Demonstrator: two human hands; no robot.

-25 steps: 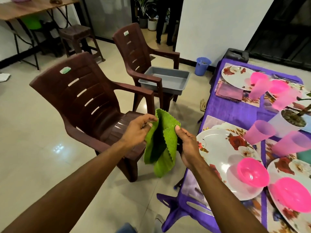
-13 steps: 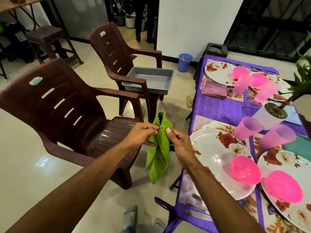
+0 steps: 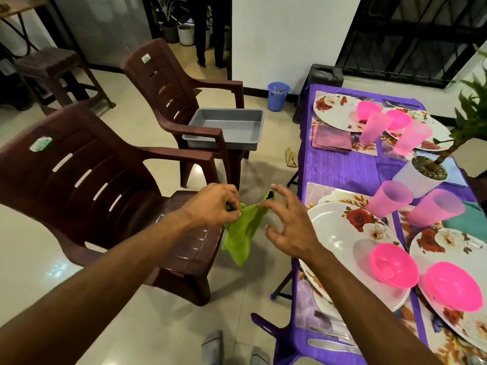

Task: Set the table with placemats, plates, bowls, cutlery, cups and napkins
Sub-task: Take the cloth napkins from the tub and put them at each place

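A green napkin (image 3: 245, 233) hangs in the air between the near brown chair (image 3: 92, 180) and the purple-clothed table (image 3: 342, 167). My left hand (image 3: 210, 206) pinches its upper left corner. My right hand (image 3: 292, 227) has its fingers spread, and a fingertip touches the napkin's raised right corner. On the table, the near floral plate (image 3: 340, 238) carries a pink bowl (image 3: 394, 264), with two pink cups (image 3: 390, 198) behind it. Cutlery (image 3: 332, 346) lies at the table's near edge. A folded mauve napkin (image 3: 330, 139) lies beside the far plate (image 3: 334, 111).
A second brown chair holds a grey tub (image 3: 226, 127). A blue bucket (image 3: 278, 96) stands by the wall. A potted plant (image 3: 421, 172) sits mid-table, and a teal napkin (image 3: 469, 222) lies at the right. My feet show at the bottom edge.
The folded napkin has been pulled open between my hands and sits lower. My right hand went from pinching it to spread fingers. The view has turned toward the table.
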